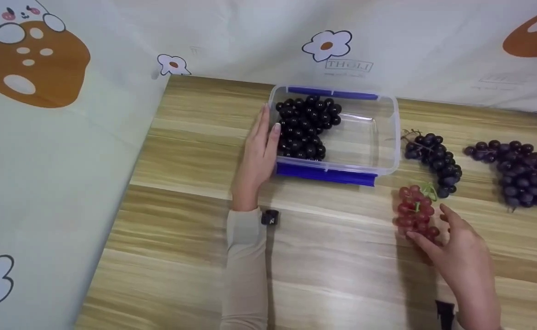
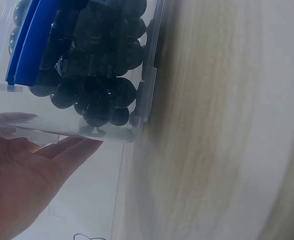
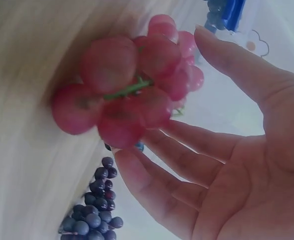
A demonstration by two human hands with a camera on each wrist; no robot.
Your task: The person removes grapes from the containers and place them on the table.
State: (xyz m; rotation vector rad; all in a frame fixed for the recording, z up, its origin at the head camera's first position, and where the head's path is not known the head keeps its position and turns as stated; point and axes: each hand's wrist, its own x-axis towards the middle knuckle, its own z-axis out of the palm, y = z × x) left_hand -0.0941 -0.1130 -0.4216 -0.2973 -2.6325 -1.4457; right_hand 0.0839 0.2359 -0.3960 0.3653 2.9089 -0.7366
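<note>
A clear plastic container (image 1: 384, 137) with blue side clips holds black grapes (image 1: 302, 130) in its left part. My left hand (image 1: 260, 153) lies along the container's left wall with fingers extended; the left wrist view shows this hand (image 2: 37, 175) against the wall. On the table, to the right of the container, is a bunch of red grapes (image 1: 412, 208) with a green stem. My right hand (image 1: 463, 252) is around its near right side, thumb and fingers spread apart. In the right wrist view the fingers (image 3: 181, 165) are right beside the red grapes (image 3: 132, 85).
A curved bunch of black grapes (image 1: 438, 160) lies just right of the container. Farther right is another dark bunch (image 1: 523, 172). Behind the wooden table (image 1: 195, 151) hangs a white sheet (image 1: 231, 36) with flower prints, which also covers the left side.
</note>
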